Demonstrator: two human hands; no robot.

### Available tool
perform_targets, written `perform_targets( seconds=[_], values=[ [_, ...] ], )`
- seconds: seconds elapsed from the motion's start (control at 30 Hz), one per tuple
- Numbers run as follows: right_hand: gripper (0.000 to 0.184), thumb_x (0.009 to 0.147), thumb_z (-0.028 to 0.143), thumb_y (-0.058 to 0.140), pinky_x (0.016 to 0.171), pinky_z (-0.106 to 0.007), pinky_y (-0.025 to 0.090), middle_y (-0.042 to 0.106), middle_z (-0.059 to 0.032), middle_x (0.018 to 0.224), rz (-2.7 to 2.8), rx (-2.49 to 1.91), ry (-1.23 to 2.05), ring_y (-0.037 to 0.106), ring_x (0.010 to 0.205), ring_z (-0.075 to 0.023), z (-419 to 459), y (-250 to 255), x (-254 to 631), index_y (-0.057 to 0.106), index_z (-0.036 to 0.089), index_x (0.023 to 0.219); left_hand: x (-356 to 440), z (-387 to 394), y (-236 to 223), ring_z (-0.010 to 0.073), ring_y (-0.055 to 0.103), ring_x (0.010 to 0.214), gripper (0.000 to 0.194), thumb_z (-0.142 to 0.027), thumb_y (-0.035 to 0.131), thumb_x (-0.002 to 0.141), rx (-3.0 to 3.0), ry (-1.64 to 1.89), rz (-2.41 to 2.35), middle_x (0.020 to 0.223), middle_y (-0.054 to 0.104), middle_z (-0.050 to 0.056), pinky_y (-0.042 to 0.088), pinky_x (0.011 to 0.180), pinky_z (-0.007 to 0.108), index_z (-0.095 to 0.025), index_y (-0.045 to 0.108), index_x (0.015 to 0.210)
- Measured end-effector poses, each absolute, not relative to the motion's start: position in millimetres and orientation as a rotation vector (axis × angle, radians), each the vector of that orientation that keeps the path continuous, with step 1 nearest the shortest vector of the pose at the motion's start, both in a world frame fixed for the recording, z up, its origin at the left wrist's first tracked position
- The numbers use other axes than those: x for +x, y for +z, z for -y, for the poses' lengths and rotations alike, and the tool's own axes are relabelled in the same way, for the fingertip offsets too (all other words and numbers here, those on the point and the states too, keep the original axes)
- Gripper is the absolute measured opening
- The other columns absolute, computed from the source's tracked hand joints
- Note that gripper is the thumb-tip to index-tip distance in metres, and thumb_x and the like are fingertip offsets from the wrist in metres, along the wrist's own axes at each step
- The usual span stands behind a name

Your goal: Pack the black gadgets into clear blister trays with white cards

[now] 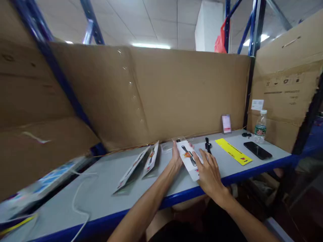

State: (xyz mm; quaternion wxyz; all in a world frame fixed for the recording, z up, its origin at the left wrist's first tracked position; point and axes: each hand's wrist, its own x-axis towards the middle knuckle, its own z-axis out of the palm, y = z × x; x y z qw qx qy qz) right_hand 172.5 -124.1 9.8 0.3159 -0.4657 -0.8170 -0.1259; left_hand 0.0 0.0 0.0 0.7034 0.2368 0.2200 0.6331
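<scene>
My left hand [177, 155] is closed on the left edge of a white printed card [187, 164], its fingers partly hidden behind it. The card bears a picture of a black-handled tool with an orange patch. Over the card's right side lies my right hand [210, 171], fingers stretched and apart, touching its face; the thumb is hard to see. Clear plastic packaging [166, 146] sits behind the card. To the right lies a small black two-handled tool [208, 145], shaped like a spokeshave. Two similar printed packs, one nearer [132, 169] and one farther [151, 158], lean at the left.
A yellow printed strip [233, 151], a black phone [257, 150], a water bottle [260, 127] and a small upright screen [226, 124] are on the right. Cardboard walls [191, 90] enclose the grey table [101, 188]. A white cable [75, 201] crosses its left end.
</scene>
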Motion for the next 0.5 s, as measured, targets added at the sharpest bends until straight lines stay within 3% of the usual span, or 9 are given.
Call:
perform_targets(
  seconds=[0.17,0.5],
  values=[
    [0.07,0.086,0.004,0.05,0.11,-0.048,0.035,0.045,-0.0182,0.15,2.18,-1.21,-0.352,0.043,0.132,-0.0332,111.1,13.1,160.3,0.037,0.018,0.154,3.9,1.1,-1.2,0.0237,0.068,0.06,0.068,-0.069,0.03,0.094,0.526,1.413,-0.49,0.068,0.071,0.01,0.059,0.065,0.036,-0.014,0.069,0.081],
    [0.063,0.091,0.01,0.047,0.106,-0.046,0.038,0.049,-0.0177,0.147,2.178,-1.22,-0.342,0.046,0.128,-0.032,84.4,21.6,145.3,0.038,0.016,0.153,6.8,-6.6,-4.8,0.0296,0.074,0.08,0.053,-0.057,0.041,0.096,0.46,1.423,-0.51,0.076,0.074,0.012,0.059,0.081,0.042,-0.013,0.069,0.087]
  ],
)
